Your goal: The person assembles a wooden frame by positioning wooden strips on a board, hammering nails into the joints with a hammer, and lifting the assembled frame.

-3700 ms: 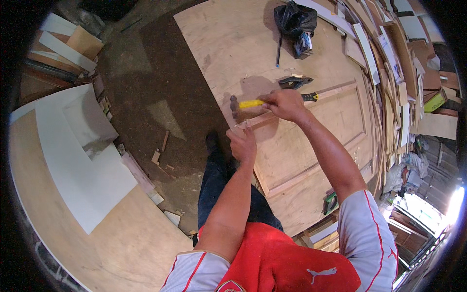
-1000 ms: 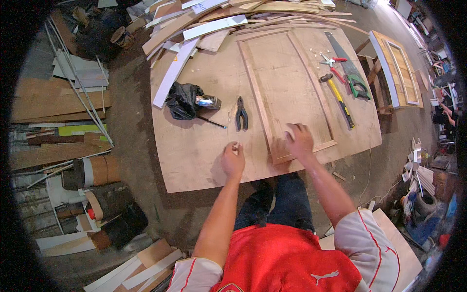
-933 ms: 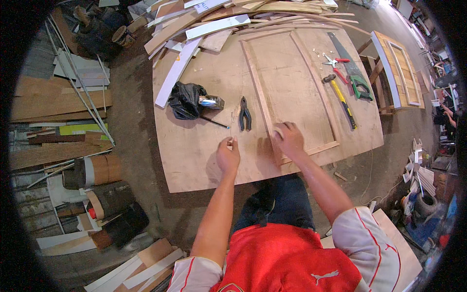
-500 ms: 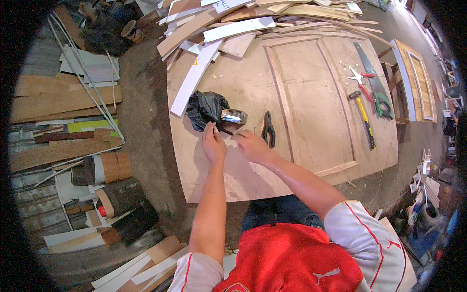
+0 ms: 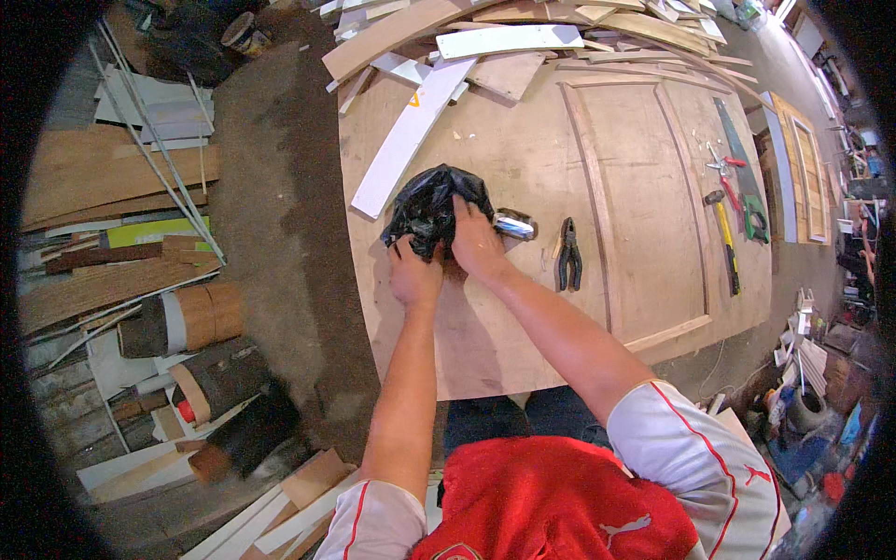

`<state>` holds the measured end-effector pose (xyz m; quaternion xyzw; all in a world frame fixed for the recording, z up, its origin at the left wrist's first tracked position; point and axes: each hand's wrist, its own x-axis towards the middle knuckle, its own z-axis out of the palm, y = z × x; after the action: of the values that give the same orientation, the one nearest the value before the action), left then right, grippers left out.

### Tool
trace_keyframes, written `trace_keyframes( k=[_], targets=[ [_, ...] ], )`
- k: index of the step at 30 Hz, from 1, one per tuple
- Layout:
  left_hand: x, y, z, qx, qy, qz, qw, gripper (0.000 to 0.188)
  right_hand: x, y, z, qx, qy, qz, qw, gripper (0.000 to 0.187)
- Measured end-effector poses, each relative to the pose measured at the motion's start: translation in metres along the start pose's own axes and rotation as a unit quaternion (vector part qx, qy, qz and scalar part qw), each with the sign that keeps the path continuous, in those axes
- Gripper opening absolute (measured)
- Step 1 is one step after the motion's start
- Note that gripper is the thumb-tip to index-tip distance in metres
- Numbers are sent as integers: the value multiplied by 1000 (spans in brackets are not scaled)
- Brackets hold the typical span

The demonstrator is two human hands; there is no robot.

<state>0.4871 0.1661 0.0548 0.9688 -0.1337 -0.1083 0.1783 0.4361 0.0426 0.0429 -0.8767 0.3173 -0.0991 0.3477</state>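
Pinching the black bag (image 5: 431,198) with left hand (image 5: 414,278), near side; right hand (image 5: 477,241) touches its right, grip unclear

a black plastic bag (image 5: 431,196) sat hemmed in, with the person's left hand (image 5: 414,277) and right hand (image 5: 479,243) covering its near side from 5 to 7 o'clock. a white plank (image 5: 411,131) barred the way from 9 to 12, while a small box (image 5: 515,224) stood close at 3. open plywood (image 5: 527,145) stretched off at 2 toward a pile of loose boards (image 5: 509,40). toward 4, pliers (image 5: 568,245) left a narrow gap before a wooden strip (image 5: 592,191); beyond it, a broader lane reached a hammer (image 5: 727,245) at 3.
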Motion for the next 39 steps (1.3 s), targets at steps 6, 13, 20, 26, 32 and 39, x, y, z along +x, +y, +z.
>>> trace_keyframes(
  k=[6,13,20,26,32,39],
  targets=[
    [19,-23,4,-19,-5,102,995,69,14,-6,26,45,59,-51,996,15],
    [31,-32,-9,-46,-91,96,990,72,38,-21,61,-113,21,21,993,18],
    [34,-28,-9,-65,-119,108,985,67,45,-24,59,-202,-32,67,977,17],
    [36,-38,-16,-100,-116,134,979,61,30,-30,49,-76,13,106,991,15],
    [32,-39,-19,-227,-12,187,956,33,10,-33,32,170,107,171,965,10],
    [23,12,-41,-374,-64,151,913,27,-36,-45,13,243,161,119,949,13]
  ],
)
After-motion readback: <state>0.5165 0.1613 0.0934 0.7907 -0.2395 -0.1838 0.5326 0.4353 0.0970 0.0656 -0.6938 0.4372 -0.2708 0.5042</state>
